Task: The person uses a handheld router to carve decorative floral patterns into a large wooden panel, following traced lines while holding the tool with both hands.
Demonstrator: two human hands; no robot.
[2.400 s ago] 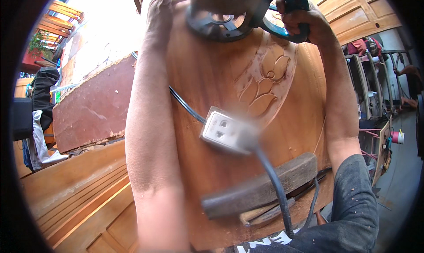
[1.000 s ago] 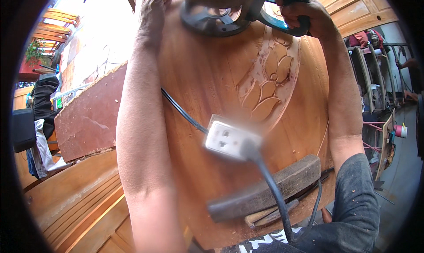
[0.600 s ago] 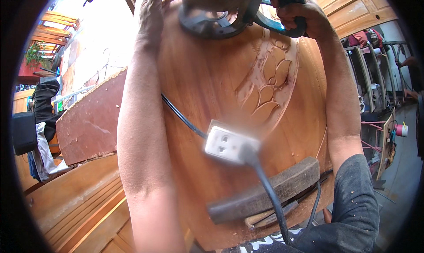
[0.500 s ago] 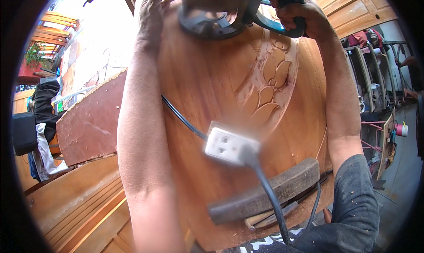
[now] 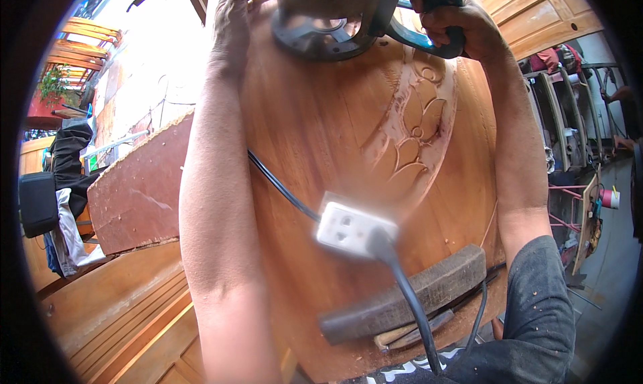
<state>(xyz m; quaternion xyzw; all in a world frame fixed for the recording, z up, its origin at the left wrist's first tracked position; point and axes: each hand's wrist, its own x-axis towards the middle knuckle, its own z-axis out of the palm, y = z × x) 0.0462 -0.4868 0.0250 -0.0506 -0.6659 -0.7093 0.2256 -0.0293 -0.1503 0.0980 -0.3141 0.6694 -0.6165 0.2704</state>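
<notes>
A teal and dark wood router (image 5: 335,2) rests at the far end of a brown wooden panel (image 5: 295,116), its top cut off by the picture's edge. Closed around the router's looped handle is my right hand (image 5: 469,32). My left hand (image 5: 233,16) reaches the router's other side with its fingers curled there, partly out of view. Beside the base, a carved band of leaves and flowers (image 5: 422,123) runs down the panel. Nearer to me, between my forearms, there is a blurred white power socket (image 5: 348,228) with a black cord plugged in.
A heavy wooden block (image 5: 415,293) lies on the panel's near part beside a wooden-handled tool (image 5: 395,337). A black cable (image 5: 278,183) passes under my left forearm. Left stands a reddish-brown board (image 5: 137,190); shelving (image 5: 556,116) is at right, by another person's hand (image 5: 624,143).
The carved band and the socket now appear slightly further right in the picture, while the router and both hands keep almost the same place. My grip is unchanged.
</notes>
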